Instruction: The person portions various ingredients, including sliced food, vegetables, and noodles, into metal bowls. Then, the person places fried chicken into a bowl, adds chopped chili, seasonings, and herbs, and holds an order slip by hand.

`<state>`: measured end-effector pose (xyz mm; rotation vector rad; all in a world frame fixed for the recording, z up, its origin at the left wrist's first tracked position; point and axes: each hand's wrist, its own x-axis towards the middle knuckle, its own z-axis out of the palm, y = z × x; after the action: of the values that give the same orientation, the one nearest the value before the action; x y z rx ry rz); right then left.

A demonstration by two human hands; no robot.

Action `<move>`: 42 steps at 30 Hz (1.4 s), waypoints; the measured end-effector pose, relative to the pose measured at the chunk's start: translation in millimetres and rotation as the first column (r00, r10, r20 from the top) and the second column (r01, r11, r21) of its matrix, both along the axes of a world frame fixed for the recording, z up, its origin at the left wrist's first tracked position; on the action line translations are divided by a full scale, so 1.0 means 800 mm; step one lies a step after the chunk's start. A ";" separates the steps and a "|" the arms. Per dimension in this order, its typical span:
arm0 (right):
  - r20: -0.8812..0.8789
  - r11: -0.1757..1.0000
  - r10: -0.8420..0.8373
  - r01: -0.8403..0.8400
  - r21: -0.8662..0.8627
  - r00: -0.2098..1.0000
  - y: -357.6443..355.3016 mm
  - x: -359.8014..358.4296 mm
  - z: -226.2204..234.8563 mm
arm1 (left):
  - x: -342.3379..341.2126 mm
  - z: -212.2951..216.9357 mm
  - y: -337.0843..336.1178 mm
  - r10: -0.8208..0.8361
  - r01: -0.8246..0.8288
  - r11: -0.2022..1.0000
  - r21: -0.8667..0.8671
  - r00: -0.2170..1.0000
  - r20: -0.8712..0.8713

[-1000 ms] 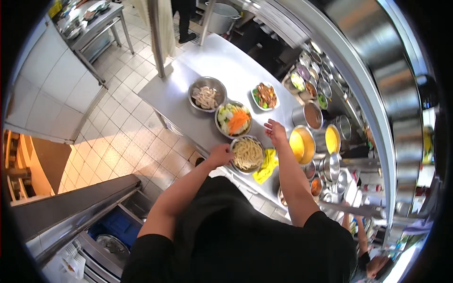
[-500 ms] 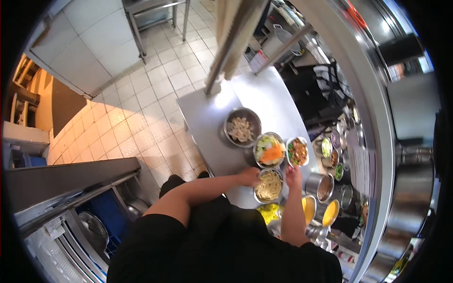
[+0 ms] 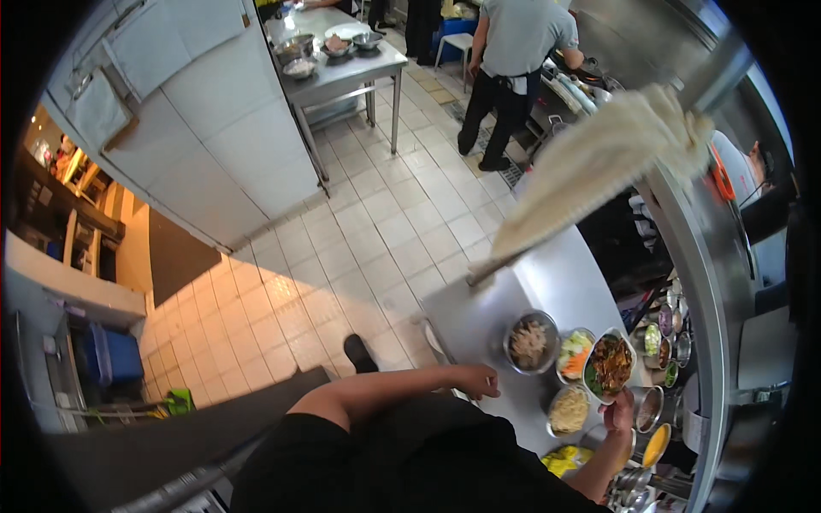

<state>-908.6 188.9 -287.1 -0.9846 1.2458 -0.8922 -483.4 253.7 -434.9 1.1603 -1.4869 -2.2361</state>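
Note:
My right hand [image 3: 617, 416] grips the near rim of a white dish of dark brown food [image 3: 611, 362] and holds it over the steel counter [image 3: 466, 321]. The dish overlaps a bowl of chopped vegetables [image 3: 573, 352]. Left of that bowl stands a metal bowl of pale shredded food [image 3: 530, 342]. A bowl of yellow noodles [image 3: 568, 410] sits just left of my right hand. My left hand [image 3: 475, 381] rests curled at the counter's near edge, holding nothing, apart from the bowls.
Small pots and a pan of orange sauce [image 3: 654, 445] line the counter's right side, and a yellow cloth [image 3: 560, 460] lies nearby. A pale cloth [image 3: 599, 162] hangs overhead. A person in a grey shirt [image 3: 513, 43] stands at a far stove beside another steel table [image 3: 342, 64].
My left hand has let go of the noodle bowl and moved to the counter's edge. My right hand has taken hold of the dish of brown food. The view has swung toward the floor.

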 end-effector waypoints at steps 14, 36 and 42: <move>0.103 0.866 0.303 -0.319 0.385 0.947 -0.028 0.525 -0.082 | 0.601 0.026 -0.122 0.644 -0.641 0.763 0.085 0.765 -0.010; 0.123 0.899 0.434 -0.439 0.008 0.892 -0.886 1.385 -0.007 | 1.125 0.055 -0.347 0.967 -0.970 -0.125 -0.210 -0.166 0.193; 0.171 0.892 0.436 -0.450 0.049 0.883 -1.041 1.660 0.001 | 1.205 0.078 -0.570 0.999 -0.938 -0.033 -0.346 -0.028 -0.021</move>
<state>419.7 -644.1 -286.2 -1.0529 0.8656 -0.5362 480.5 -202.0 -372.8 1.6296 -0.4142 -0.7688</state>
